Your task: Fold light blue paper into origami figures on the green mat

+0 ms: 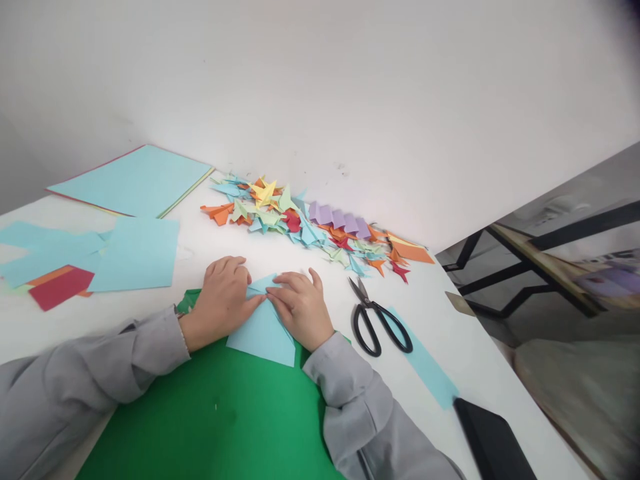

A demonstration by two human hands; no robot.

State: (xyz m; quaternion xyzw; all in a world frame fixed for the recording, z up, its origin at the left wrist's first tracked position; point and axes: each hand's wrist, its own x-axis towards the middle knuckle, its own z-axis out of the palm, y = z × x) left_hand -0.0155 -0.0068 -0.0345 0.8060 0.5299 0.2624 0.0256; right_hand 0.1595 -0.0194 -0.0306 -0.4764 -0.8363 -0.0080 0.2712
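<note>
A sheet of light blue paper (265,333), partly folded at its far end, lies in front of me on a smooth green surface (215,413). My left hand (225,293) grips the paper's far left side, fingers curled and thumb pressing near the fold. From the other side, my right hand (300,303) pinches the folded part, its fingertips close to the left thumb. Both hands cover some of the far end, so the exact shape of the fold is partly hidden.
Scissors (370,307) with black handles lie right of my hands, beside a light blue strip (430,367) and a black flat object (493,440). Folded paper figures (300,220) are heaped along the wall. Paper sheets (135,180) and cut pieces (140,257) lie left.
</note>
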